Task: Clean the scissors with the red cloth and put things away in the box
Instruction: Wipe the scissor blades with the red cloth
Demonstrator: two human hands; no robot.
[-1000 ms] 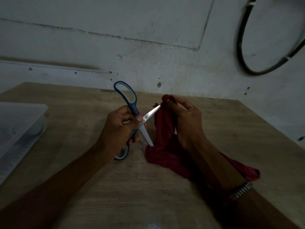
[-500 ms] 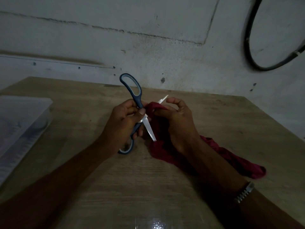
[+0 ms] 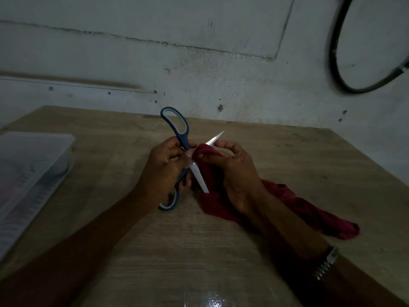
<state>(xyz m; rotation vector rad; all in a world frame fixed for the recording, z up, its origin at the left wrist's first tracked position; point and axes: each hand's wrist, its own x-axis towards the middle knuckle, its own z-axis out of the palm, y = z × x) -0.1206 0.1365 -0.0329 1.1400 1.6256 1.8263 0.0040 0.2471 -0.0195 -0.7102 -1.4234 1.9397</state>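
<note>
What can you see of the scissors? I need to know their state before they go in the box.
The scissors have dark blue handles with pale blue linings and bright metal blades, spread open. The left hand grips them at the pivot, above the wooden table. The right hand pinches the red cloth around the upper blade, whose tip pokes out.

Wooden table (image 3: 287, 169) with a light grain takes up the lower half, pushed right up against a rough, stained gray wall (image 3: 155, 63) with a long crack running across it. A black cable (image 3: 334, 69) hangs in a loop on the wall at the upper right. Lighting's pretty dim overall.
</note>
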